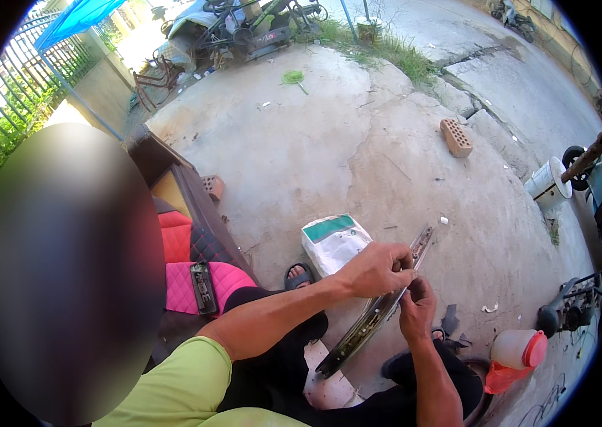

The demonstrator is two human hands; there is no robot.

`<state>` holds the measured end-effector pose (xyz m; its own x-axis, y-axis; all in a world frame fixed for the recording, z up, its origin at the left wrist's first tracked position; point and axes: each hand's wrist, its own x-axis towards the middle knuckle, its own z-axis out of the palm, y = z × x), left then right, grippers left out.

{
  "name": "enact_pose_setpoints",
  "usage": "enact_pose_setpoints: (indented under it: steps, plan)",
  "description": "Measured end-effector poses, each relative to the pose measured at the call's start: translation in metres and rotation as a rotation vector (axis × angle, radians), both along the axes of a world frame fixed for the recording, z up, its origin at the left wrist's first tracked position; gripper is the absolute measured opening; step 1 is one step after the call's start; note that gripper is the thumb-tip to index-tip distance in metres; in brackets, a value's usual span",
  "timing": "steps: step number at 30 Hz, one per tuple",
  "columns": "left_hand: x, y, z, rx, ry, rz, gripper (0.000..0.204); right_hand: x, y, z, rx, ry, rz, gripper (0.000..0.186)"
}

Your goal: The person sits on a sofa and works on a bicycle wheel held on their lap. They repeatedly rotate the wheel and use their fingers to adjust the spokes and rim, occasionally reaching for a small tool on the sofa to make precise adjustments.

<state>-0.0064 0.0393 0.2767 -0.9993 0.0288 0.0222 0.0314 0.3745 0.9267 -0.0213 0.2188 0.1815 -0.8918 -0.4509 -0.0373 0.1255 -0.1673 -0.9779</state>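
While my left grip [374,270] and right grip [418,309] sit close together at the metal rim [363,330] | whether either is clamped, I cannot tell | small, steady finger moves should serve best

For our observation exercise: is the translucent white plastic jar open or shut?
Shut: the translucent white plastic jar has a round red lid over its mouth. How tight, I cannot tell.

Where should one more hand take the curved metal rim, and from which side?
Probably by the lower stretch of the rim, from above, thumb and fingers across its narrow width. This stretch is uncovered, while the left hand and right hand are at its upper part; black trousers crowd its left side.
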Motion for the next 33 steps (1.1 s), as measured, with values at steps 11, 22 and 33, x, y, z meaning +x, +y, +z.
enact_pose_setpoints:
  steps: [11,22,33]
  plan:
    - [-0.015,-0.016,-0.012,1.184,-0.475,0.202,0.014,-0.004,-0.002,0.005,0.017,-0.094,-0.070,0.012]
    - [-0.016,0.011,-0.045,0.310,-0.362,0.189,0.029,-0.013,0.004,0.015,0.138,-0.012,-0.167,0.023]
    - [-0.012,0.016,-0.044,0.299,-0.375,0.127,0.027,-0.021,0.007,-0.011,-0.103,-0.100,-0.189,0.016]
